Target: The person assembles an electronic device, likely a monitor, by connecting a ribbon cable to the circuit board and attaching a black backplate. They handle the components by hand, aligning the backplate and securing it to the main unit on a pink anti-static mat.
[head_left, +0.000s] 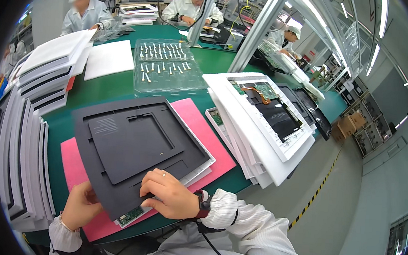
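Note:
A dark grey rectangular plastic back cover (128, 143) with a recessed middle lies at a slant before me, over a white frame (191, 175). Part of a green circuit board (131, 216) shows under the cover's near corner. My left hand (80, 206) is closed on the cover's near left edge, its fingertips hidden behind it. On the near right edge, my right hand (170, 194) has curled fingers and thumb pinching the cover. Beneath everything is a pink foam sheet (190, 114) on the green tabletop (110, 91).
Stacked grey-and-white panels (24, 161) stand along the left. A clear tray (169, 79) holds several small white-ended cables. On the right, a stack of white foam sheets (255, 150) bears an opened panel (275, 109) with exposed electronics. Several co-workers sit beyond, past a metal post (259, 31).

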The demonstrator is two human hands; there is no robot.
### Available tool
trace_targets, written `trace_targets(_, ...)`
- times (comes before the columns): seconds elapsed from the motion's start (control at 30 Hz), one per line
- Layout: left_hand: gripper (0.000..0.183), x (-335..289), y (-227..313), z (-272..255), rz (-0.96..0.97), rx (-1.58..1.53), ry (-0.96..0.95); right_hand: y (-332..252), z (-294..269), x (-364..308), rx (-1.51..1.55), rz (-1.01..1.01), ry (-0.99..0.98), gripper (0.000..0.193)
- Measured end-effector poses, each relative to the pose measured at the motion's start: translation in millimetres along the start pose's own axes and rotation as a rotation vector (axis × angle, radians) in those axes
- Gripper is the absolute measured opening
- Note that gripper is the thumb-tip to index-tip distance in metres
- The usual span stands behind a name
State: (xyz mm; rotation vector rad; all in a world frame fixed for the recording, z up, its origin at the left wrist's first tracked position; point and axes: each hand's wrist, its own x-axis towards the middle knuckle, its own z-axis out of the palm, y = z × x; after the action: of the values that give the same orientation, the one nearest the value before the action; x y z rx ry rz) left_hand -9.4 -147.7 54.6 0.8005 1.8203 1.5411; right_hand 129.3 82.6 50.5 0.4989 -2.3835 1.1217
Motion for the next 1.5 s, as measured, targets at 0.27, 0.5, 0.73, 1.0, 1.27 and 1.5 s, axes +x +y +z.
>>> trace_targets(0.27,0.034,-7,-4,-18,-0.078,-0.018,-0.091,0,2,-1,0.001,-0.011,0.018,0.024)
trace_targets(0.5,0.032,-2,-12,-13,0.016,0.097,-0.075,-1,0,1,0.005,-0.007,0.019,0.024)
trace_targets(0.73,0.023,3,-15,-7,0.109,0.187,-0.063,-2,-1,1,0.011,-0.001,0.024,0.025)
trace_targets(1.0,0.022,4,-16,-4,0.166,0.237,-0.016,-2,-1,0,0.004,0.006,0.015,0.024)
trace_targets(1.27,0.023,5,-16,-2,0.203,0.263,-0.007,-2,0,1,0.001,0.002,0.01,0.023)
trace_targets(1.5,0.028,5,-4,0,0.208,0.355,-0.047,-4,0,-2,0.007,0.015,0.011,0.022)
